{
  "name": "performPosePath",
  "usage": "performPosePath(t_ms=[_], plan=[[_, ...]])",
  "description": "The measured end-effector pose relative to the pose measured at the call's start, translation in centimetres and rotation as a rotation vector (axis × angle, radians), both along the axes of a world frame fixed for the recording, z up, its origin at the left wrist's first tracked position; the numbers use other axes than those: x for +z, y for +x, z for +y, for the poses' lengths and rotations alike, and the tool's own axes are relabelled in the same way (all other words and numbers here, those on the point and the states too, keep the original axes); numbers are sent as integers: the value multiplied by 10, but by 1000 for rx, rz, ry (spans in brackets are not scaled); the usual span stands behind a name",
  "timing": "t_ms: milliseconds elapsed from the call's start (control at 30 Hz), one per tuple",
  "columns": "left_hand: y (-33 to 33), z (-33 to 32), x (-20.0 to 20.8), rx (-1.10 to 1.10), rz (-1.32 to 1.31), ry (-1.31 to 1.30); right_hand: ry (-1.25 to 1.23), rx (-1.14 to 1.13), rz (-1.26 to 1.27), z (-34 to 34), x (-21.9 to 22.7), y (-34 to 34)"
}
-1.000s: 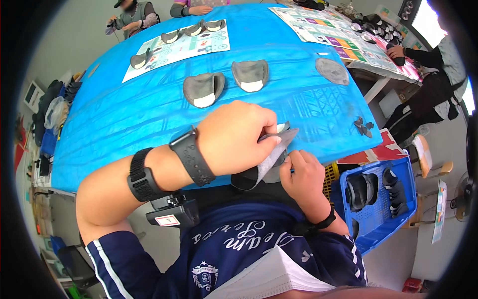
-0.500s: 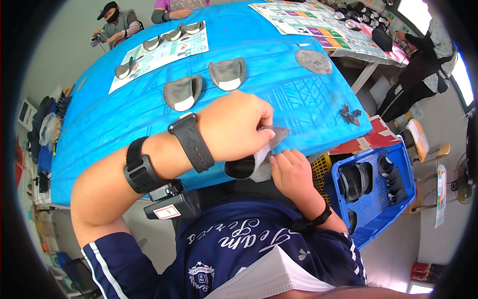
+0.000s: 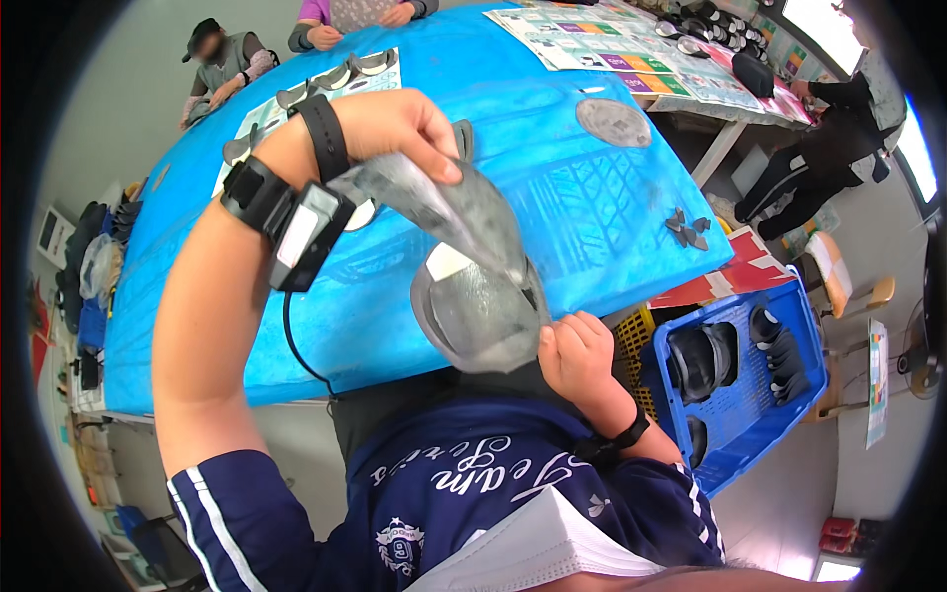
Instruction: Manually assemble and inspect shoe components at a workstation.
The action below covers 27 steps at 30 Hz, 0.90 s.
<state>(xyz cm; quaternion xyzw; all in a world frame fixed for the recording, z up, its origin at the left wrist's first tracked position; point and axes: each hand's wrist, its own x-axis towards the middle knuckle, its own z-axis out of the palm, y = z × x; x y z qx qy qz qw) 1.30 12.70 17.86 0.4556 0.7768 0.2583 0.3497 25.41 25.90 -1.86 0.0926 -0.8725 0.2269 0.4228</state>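
Observation:
Held above the near table edge is a grey, curved shell-like piece [image 3: 464,316] with a white patch, its kind unclear, perhaps a shoe part. My left hand [image 3: 409,133] is raised over the table, fingers closed on a long grey flap [image 3: 464,202] that arches up from the piece. At the lower right edge of the piece, my right hand [image 3: 580,357] pinches it between thumb and fingers. Whether flap and shell are one part or two I cannot tell. My left forearm partly covers similar grey pieces on the table.
The blue-covered table [image 3: 592,227] carries a grey oval patch [image 3: 614,122] and small dark scraps [image 3: 688,229]. Black curved pieces lie in a blue crate [image 3: 750,395] at my right. A yellow basket [image 3: 636,331] stands beside it. Other people [image 3: 222,74] are around the tables.
My left hand has moved up and left, drawing the grey flap with it. The piece has opened out between my hands, showing its hollow. My right hand has barely moved.

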Motion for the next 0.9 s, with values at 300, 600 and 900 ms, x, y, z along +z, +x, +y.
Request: performPosePath(t_ms=[300, 600, 900], plan=[[-57, -82, 51, 427, -23, 730, -177, -57, -29, 3, -8, -3], [3, -93, -21, 595, -167, 1146, -725, 91, -278, -49, -10, -69], [30, -120, -64, 622, -252, 1209, -1636, 718, -687, -111, -2, -81]])
